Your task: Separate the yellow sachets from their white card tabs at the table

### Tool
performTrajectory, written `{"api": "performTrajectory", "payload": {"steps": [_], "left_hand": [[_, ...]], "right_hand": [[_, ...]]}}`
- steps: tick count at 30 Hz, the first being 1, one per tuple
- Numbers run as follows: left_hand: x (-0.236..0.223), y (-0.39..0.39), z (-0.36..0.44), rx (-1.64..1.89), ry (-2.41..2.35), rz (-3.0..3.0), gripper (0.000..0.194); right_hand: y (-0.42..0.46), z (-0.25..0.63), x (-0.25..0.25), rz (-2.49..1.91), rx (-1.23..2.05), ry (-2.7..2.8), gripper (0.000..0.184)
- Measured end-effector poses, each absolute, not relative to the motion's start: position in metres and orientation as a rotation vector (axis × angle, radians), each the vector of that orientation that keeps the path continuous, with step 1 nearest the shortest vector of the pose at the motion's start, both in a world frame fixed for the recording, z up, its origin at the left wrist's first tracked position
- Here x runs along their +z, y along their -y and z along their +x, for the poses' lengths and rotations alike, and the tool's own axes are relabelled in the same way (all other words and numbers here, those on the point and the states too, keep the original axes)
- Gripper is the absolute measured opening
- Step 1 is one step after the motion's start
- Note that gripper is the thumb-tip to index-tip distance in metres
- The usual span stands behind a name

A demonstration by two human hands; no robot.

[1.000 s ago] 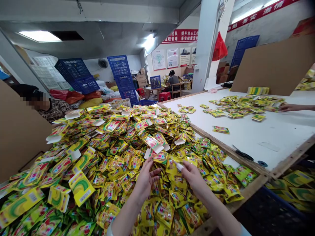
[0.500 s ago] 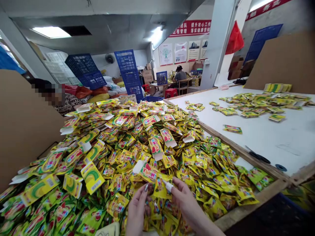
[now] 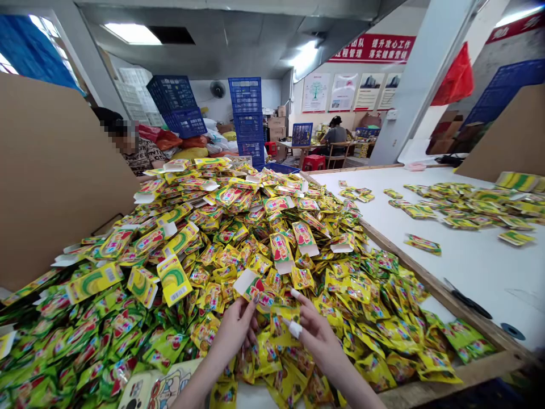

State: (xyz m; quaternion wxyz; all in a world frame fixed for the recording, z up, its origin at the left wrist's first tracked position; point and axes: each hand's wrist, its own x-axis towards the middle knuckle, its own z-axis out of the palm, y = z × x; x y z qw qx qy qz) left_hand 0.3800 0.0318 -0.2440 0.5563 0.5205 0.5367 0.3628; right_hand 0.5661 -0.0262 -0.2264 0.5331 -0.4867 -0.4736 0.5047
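From here I can't read the print on the packets in the heap (image 3: pixel 238 238); it's too small. Below the heap, the bottom edge cuts off a picture card (image 3: pixel 158 387), my left forearm (image 3: pixel 191 393) and my right forearm (image 3: pixel 357 393). Right of the heap, the edge cuts off loose packets (image 3: pixel 481 207), and a dark tool (image 3: pixel 468 301) is too blurred to name. Beyond the heap, a seated person's (image 3: pixel 336 135) work is too small to tell.

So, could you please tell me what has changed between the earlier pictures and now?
The view has swung left, so the sachet pile and white table sit further right, and a cartoon-printed card shows at the bottom edge. The left hand has come up just below a white-tabbed sachet; whether it holds it is unclear. The right hand is beside it. The blue crates look unchanged.
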Motion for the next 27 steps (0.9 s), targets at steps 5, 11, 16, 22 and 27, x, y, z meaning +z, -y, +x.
{"api": "performTrajectory", "payload": {"steps": [5,11,16,22,27], "left_hand": [[-0.222,-0.016,0.37,0.934,-1.171,1.373,0.028],[-0.214,0.014,0.36,1.095,-1.07,0.836,0.041],[-0.207,0.027,0.369,1.067,-1.022,0.762,0.042],[-0.201,0.043,0.391,0.885,-0.978,0.92,0.051],[-0.205,0.053,0.39,0.849,-1.058,1.226,0.037]], "right_hand": [[0.011,0.559,-0.22,-0.981,1.564,0.918,0.035],[0.042,0.543,-0.213,-0.915,1.678,1.014,0.03],[0.047,0.575,-0.186,-0.967,1.309,1.142,0.023],[0.042,0.573,-0.148,-0.863,1.028,1.621,0.028],[0.042,0.562,-0.136,-0.904,0.874,2.101,0.043]]}}
